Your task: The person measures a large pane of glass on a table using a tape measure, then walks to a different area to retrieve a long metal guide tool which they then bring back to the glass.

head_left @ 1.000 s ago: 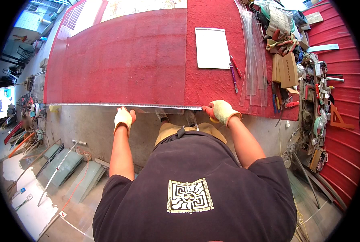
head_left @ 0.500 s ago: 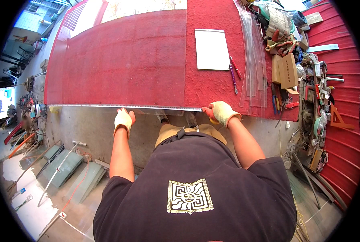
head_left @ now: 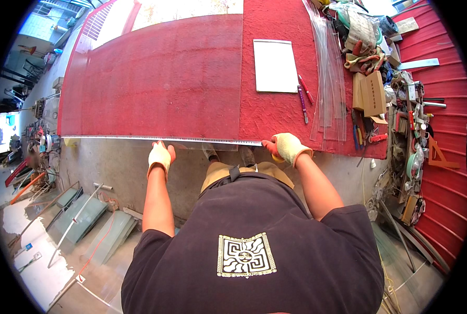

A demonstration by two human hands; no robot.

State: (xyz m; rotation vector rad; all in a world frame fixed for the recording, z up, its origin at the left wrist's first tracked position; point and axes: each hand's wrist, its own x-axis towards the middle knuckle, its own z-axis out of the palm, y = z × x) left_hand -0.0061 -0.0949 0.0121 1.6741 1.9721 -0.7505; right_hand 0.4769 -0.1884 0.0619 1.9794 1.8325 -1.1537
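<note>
A long, thin white ruler [head_left: 107, 137] with tick marks runs along the near edge of the red-covered table [head_left: 275, 118]. My left hand [head_left: 161, 156], in a cream work glove with red-coated fingers, is closed at the ruler near its middle. At the ruler's right end, my right hand [head_left: 288, 146] in a matching glove pinches the tip. A large clear glass sheet [head_left: 155, 78] lies flat on the table beyond the ruler. Just below the ruler, a narrow transparent strip shows past the table edge between my hands.
A white notepad [head_left: 275, 65] lies right of the sheet, beside a red pen [head_left: 305, 89] and a purple pen-like tool [head_left: 302, 104]. Clear strips [head_left: 327, 89] and cardboard boxes [head_left: 373, 93] sit farther right. Glass panes [head_left: 81, 220] lean low on the left.
Almost nothing differs. Both hands stay at the ruler in the same places, and the view has shifted very slightly.
</note>
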